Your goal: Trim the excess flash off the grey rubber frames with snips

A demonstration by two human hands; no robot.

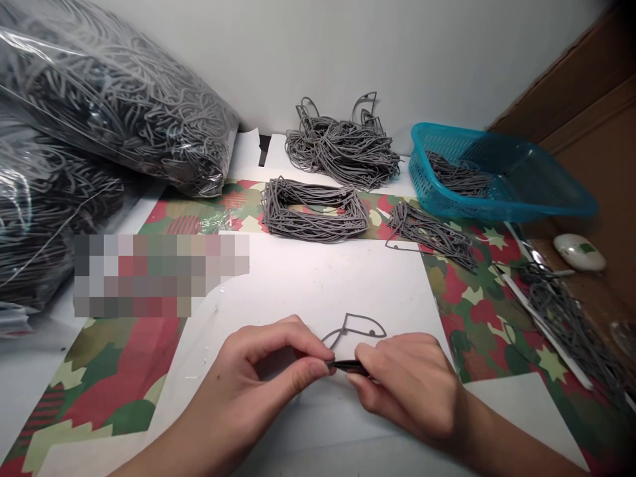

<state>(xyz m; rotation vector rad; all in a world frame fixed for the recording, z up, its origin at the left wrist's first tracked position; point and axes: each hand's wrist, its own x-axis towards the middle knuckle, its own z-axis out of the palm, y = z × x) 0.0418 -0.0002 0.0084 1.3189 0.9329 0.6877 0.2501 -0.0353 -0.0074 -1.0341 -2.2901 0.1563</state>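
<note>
My left hand (278, 364) pinches a thin grey rubber-like loop (365, 317) between thumb and forefinger, low in the middle of the view. The loop's angular end, with a small round tab, sticks out above my fingers over the white sheet (308, 278). Closed around dark tweezers (348, 366) is my right hand (407, 377), just to the right. The tweezers' tips meet the grey piece at my left fingertips; their exact contact is too small to make out.
Beyond the sheet lie a stacked ring of grey loops (315, 228), a tangled heap (342, 149) and a smaller bundle (437, 235). A blue basket (501, 205) stands back right. Filled plastic bags (124, 99) bulge at left. A white mouse-like object (579, 252) sits at right.
</note>
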